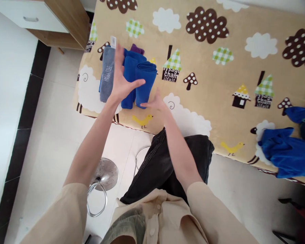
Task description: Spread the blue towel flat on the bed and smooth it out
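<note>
Cup gently at mid-length the soft, likely light, rolled blue cloth with left hand and right hand, both wide open, empty.

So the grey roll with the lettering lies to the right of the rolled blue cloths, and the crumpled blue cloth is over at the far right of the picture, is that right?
Not quite: the head view shows the grey roll to the left of the rolled blue cloths. The crumpled blue cloth is at the far right, as you said.
</note>
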### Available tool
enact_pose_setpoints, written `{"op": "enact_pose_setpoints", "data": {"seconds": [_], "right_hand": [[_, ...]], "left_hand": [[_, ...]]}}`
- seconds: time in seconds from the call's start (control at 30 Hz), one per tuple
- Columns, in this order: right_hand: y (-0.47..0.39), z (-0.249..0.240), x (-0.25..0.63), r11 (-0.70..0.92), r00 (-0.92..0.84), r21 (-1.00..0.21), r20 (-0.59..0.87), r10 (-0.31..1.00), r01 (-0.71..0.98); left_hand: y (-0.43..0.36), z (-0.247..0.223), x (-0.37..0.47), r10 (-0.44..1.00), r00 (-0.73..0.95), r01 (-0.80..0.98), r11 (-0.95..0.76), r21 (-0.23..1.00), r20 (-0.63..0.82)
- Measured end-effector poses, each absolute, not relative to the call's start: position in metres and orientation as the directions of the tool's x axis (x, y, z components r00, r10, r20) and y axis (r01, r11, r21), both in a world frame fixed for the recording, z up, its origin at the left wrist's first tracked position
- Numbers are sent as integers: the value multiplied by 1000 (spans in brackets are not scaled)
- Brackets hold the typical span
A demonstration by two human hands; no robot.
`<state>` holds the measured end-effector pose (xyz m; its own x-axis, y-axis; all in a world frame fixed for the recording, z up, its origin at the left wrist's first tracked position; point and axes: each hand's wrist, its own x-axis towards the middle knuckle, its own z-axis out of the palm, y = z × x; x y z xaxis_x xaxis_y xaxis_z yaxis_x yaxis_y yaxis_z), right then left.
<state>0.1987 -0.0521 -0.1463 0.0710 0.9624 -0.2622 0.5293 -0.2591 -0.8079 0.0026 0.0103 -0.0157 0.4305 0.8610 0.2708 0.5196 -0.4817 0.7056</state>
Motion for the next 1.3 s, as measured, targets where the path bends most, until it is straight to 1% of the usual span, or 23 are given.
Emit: {"op": "enact_pose_setpoints", "data": {"seconds": [0.03,0.07,0.1,0.13,0.17,0.2,0.3,0.37,0.43,0.5,0.57,0.7,0.83,0.9,0.93,1.0,1.1,1.13,1.2,1.3], "right_hand": [[-57,-142,220,-318,95,-773,-320,943,550],[-66,-137,244,-339,123,-753,-330,936,564],[-79,-130,268,-329,158,-741,-294,943,586],[-97,-123,290,-310,192,-732,-244,951,606],[-118,-115,310,-304,218,-718,-212,953,627],[-140,-107,324,-312,241,-695,-201,949,648],[-202,-83,330,-389,313,-629,-234,921,673],[-226,-72,309,-387,323,-628,-220,921,675],[-232,-66,281,-327,257,-681,-206,944,655],[-227,-62,261,-327,166,-743,-284,944,584],[-219,-60,255,-370,116,-753,-369,922,544],[-214,-50,270,-389,39,-747,-439,897,539],[-216,-37,283,-373,-61,-733,-490,870,569],[-217,-34,285,-340,-84,-729,-476,875,594],[-217,-34,286,-320,-94,-729,-465,880,605],[-218,-36,287,-287,-107,-725,-445,889,626],[-218,-38,291,-246,-123,-731,-411,904,636],[-217,-37,293,-234,-118,-742,-388,914,628],[-216,-33,300,-219,-68,-770,-322,944,599],[-217,-26,325,-242,143,-784,-195,970,572]], "left_hand": [[5,-11,2,875,351,554,-481,679,333],[0,-8,2,881,276,586,-472,659,386],[-5,-6,3,878,221,613,-464,640,424],[-9,-8,7,873,207,636,-463,618,442],[-12,-13,12,868,237,653,-475,591,436],[-15,-20,20,862,301,661,-497,562,408],[-18,-59,56,806,540,628,-577,521,242],[-18,-89,86,753,646,613,-608,505,125],[-14,-114,115,708,705,620,-633,464,25],[-5,-132,139,673,737,631,-656,414,-56],[9,-143,157,650,751,637,-672,378,-111],[42,-154,174,671,731,660,-649,378,-125],[71,-159,165,753,650,705,-549,449,-102],[84,-156,151,796,597,731,-489,476,-100],[90,-153,141,807,581,749,-478,457,-107],[102,-144,123,819,560,796,-489,357,-124],[109,-129,107,810,544,839,-527,138,-218],[106,-125,105,811,544,838,-539,89,-214],[90,-120,105,801,568,823,-559,105,-190],[45,-124,105,784,602,796,-575,188,-152]]}}
